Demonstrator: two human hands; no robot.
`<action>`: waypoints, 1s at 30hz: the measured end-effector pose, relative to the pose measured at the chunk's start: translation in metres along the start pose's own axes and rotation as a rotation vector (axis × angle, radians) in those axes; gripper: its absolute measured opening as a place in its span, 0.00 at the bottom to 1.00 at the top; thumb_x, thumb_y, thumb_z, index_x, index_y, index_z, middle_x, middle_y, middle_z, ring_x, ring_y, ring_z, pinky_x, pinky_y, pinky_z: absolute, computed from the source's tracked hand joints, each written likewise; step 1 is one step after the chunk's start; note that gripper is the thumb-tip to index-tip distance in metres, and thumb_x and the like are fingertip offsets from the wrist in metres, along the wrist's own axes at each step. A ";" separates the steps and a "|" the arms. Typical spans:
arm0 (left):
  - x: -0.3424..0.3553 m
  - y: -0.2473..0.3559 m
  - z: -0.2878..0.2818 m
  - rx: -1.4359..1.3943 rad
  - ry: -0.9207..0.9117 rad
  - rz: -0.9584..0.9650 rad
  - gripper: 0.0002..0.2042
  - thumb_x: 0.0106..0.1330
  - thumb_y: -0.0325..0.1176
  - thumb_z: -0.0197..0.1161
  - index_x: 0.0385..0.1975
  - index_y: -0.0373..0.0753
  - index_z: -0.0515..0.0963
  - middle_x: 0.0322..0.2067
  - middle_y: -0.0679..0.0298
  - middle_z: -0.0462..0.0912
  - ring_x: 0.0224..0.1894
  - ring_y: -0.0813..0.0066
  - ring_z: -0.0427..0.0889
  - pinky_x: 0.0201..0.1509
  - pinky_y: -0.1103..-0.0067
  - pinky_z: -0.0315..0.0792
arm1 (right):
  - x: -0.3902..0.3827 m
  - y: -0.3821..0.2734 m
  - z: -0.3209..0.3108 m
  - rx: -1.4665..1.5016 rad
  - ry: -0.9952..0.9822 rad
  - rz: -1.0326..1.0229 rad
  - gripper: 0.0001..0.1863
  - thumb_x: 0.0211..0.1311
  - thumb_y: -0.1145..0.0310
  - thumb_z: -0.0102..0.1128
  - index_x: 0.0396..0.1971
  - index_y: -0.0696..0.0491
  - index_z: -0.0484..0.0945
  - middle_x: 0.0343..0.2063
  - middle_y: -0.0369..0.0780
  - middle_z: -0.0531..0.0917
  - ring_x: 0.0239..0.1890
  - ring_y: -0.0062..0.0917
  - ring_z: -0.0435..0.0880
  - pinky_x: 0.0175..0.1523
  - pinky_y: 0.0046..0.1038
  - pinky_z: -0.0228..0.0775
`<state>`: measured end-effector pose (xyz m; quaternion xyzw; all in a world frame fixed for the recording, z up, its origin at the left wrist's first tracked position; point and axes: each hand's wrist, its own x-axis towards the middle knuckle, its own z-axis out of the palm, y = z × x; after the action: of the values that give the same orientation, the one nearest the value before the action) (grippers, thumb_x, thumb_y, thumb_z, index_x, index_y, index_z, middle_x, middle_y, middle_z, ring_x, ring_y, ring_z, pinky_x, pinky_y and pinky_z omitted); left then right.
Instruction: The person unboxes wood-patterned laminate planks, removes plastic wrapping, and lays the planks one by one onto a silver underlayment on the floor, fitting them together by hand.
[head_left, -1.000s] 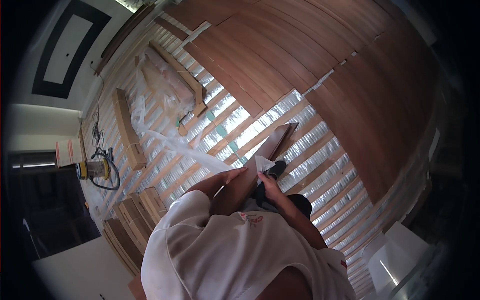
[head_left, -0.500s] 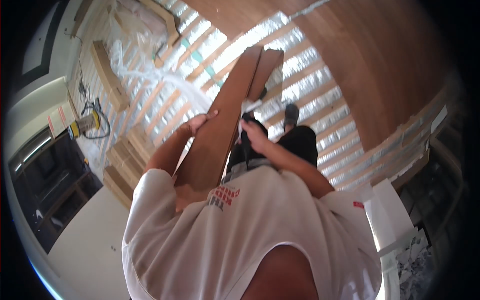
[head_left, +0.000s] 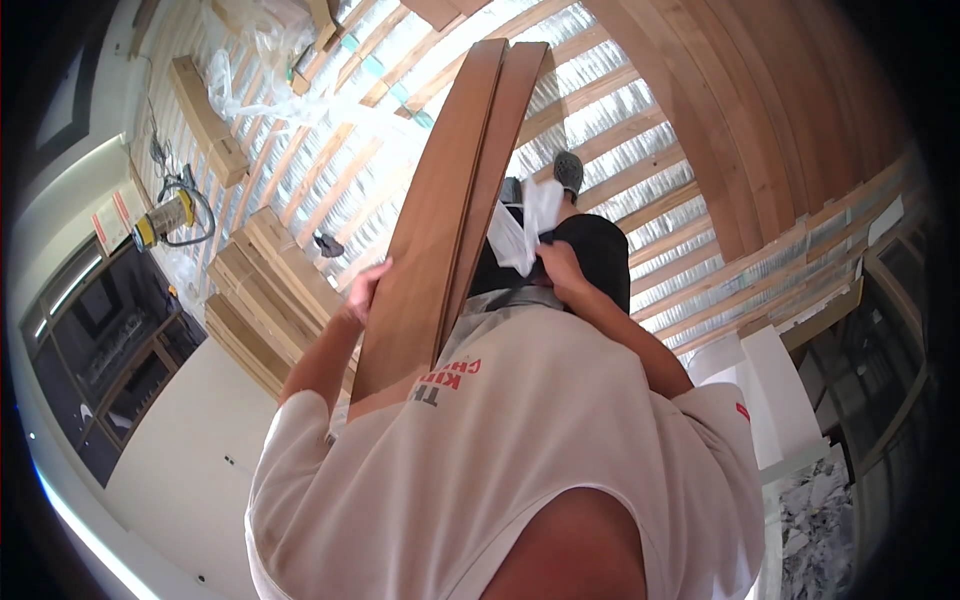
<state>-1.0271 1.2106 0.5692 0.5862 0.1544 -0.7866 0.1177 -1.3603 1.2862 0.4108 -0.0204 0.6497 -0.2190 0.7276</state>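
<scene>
Two long reddish-brown floor planks (head_left: 430, 215) lean side by side, running from my waist toward the far side. My left hand (head_left: 368, 290) grips the left edge of the left plank, fingers partly hidden. By my right thigh, my right hand (head_left: 562, 266) is closed around a crumpled, thin white sheet (head_left: 527, 228); whether it is plastic or cloth I cannot tell. A small dark part shows at the top of that fist. The right hand is apart from the planks.
Wooden battens (head_left: 660, 226) over silver foil surround my feet. Laid brown flooring (head_left: 760, 130) covers the right side. Long cardboard boxes (head_left: 262, 290) lie at left, near a yellow-and-black work light (head_left: 168, 222) with a cable. Clear plastic wrap (head_left: 260, 90) is at far left.
My right hand has moved right, away from the planks, with the white sheet now more spread out. My left hand has slid lower along the plank edge. The view has shifted.
</scene>
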 end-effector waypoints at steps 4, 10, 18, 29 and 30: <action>0.005 -0.038 -0.059 0.146 0.090 0.072 0.21 0.64 0.40 0.57 0.55 0.36 0.71 0.49 0.56 0.79 0.49 0.63 0.78 0.55 0.67 0.71 | -0.024 0.008 -0.002 -1.242 -0.116 -0.157 0.15 0.48 0.65 0.55 0.30 0.62 0.82 0.33 0.53 0.84 0.40 0.42 0.84 0.43 0.42 0.75; -0.004 -0.035 -0.065 0.219 0.037 0.302 0.24 0.60 0.36 0.61 0.55 0.33 0.70 0.50 0.54 0.78 0.51 0.62 0.77 0.56 0.69 0.70 | 0.002 0.057 0.074 -1.313 -0.538 -0.573 0.21 0.56 0.63 0.52 0.52 0.44 0.74 0.33 0.46 0.84 0.37 0.43 0.83 0.39 0.44 0.74; -0.025 -0.035 -0.098 0.159 -0.184 0.316 0.29 0.58 0.38 0.57 0.62 0.37 0.64 0.53 0.54 0.75 0.53 0.58 0.76 0.56 0.64 0.71 | -0.020 0.143 0.135 -1.051 -0.127 -0.976 0.17 0.58 0.57 0.57 0.39 0.56 0.79 0.37 0.47 0.82 0.43 0.42 0.80 0.50 0.41 0.70; 0.012 -0.080 -0.131 0.067 -0.459 0.291 0.24 0.66 0.40 0.49 0.59 0.32 0.66 0.52 0.48 0.76 0.53 0.51 0.75 0.59 0.60 0.68 | -0.209 0.161 0.147 0.142 -1.313 0.160 0.31 0.71 0.47 0.40 0.60 0.59 0.64 0.57 0.45 0.73 0.59 0.32 0.71 0.64 0.36 0.60; 0.018 -0.084 -0.119 0.053 -0.472 0.259 0.24 0.66 0.41 0.48 0.59 0.32 0.66 0.52 0.48 0.76 0.53 0.51 0.75 0.59 0.60 0.68 | -0.206 0.179 0.140 0.159 -1.225 0.216 0.28 0.71 0.50 0.42 0.60 0.57 0.65 0.56 0.45 0.73 0.59 0.32 0.71 0.64 0.36 0.60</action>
<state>-0.9571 1.3333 0.5288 0.4045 0.0259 -0.8836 0.2345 -1.1862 1.4833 0.5693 -0.0223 0.0948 -0.1404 0.9853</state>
